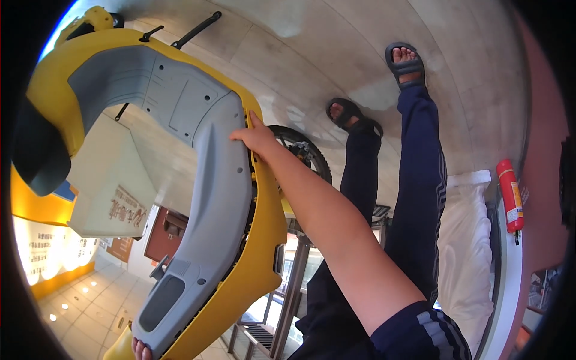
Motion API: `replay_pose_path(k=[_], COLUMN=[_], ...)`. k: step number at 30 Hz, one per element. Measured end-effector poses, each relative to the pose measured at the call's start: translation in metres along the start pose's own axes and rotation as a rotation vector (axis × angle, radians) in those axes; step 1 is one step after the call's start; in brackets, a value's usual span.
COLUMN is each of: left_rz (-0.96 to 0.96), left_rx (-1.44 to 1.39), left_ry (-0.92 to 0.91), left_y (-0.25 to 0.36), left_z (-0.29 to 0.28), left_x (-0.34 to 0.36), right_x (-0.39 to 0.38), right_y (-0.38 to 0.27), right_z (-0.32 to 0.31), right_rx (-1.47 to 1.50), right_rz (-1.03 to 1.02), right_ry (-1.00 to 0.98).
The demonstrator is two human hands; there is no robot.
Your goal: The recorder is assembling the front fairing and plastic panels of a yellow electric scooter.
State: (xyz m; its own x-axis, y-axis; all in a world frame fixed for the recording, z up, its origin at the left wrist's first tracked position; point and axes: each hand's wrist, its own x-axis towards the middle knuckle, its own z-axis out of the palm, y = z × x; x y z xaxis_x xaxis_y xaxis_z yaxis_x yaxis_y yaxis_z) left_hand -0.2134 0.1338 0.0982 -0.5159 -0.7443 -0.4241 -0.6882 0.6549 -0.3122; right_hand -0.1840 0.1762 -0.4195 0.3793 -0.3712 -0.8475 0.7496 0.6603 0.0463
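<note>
A yellow electric scooter (264, 252) fills the left side of the view, with a long grey plastic inner panel (219, 162) along its curve. A narrow dark gap with clips runs between the panel and the yellow body. My right hand (259, 137) grips the panel's edge at this seam, thumb over the grey face and one finger stretched along the gap; its other fingers are hidden. Down at the panel's lower end, beside its oblong recess, the fingertips of my left hand (141, 349) curl over the edge. The rest of that hand is out of view.
The scooter's black seat (39, 147) is at far left, and a black tyre (318, 156) shows behind my right wrist. My sandalled feet (408, 63) are on the pale floor (336, 42). At right are a red fire extinguisher (509, 195) and white cloth (468, 240).
</note>
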Motion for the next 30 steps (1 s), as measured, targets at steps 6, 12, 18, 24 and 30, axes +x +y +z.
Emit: replay_pose_path(k=[6,12,18,24,30], left_rz=[0.135,-0.11,-0.067,-0.065,-0.064], left_rx=[0.039,0.138,0.172,0.188,0.185], left_ry=[0.036,0.043,0.095,0.098,0.131], left_y=[-0.056,0.017,0.022,0.014,0.01], left_z=[0.003,0.018,0.04,0.033,0.024], left_x=[-0.03,0.009,0.02,0.01,0.005], right_x=[0.009,0.021,0.013,0.001,0.005], right_y=[0.007,0.023,0.021,0.012,0.014], right_z=[-0.015,-0.02,-0.031,-0.023,-0.015], right_rx=[0.075,-0.079,-0.028,-0.27,-0.318], right_rz=[-0.022,-0.07,-0.11,-0.087,-0.145], right_ry=[-0.075,-0.093,-0.082,-0.077,-0.04])
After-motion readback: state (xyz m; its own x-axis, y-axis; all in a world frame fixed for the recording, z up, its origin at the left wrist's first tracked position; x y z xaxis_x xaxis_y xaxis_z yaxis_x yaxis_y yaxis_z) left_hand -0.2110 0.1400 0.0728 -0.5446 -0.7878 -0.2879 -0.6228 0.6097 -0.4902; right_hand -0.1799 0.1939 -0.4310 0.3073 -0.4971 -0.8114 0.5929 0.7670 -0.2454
